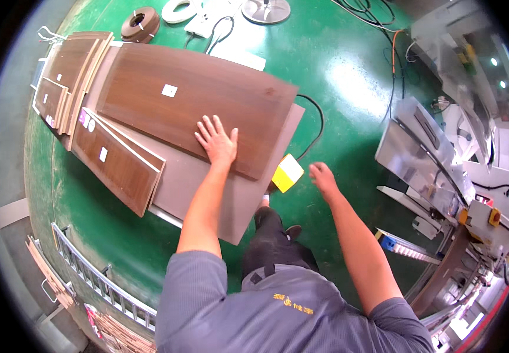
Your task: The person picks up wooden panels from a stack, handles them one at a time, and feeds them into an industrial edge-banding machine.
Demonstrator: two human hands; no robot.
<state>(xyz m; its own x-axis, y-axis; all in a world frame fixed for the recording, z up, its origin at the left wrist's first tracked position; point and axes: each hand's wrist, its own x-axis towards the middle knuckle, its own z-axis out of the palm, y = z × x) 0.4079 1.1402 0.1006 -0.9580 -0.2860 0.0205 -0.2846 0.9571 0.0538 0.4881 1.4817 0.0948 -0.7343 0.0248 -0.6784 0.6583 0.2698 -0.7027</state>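
A large dark brown wood-grain panel (196,100) with a small white label lies on a wider grey-brown board (240,206). My left hand (216,141) rests flat on the panel near its front edge, fingers spread. My right hand (323,179) is off to the right, over the floor, with its fingers curled in. Whether it holds anything is hidden. Close to this hand, beside the board's corner, is a yellow box-shaped thing (288,173) with a black cable near it. Narrower labelled brown panels (116,156) lie at the left of the board.
More panels (75,65) are stacked at the far left. Rolls of edge banding (140,25) and a round metal base (266,10) stand on the green floor behind. A machine (422,147) fills the right side. A ladder-like metal frame (101,276) is at the lower left.
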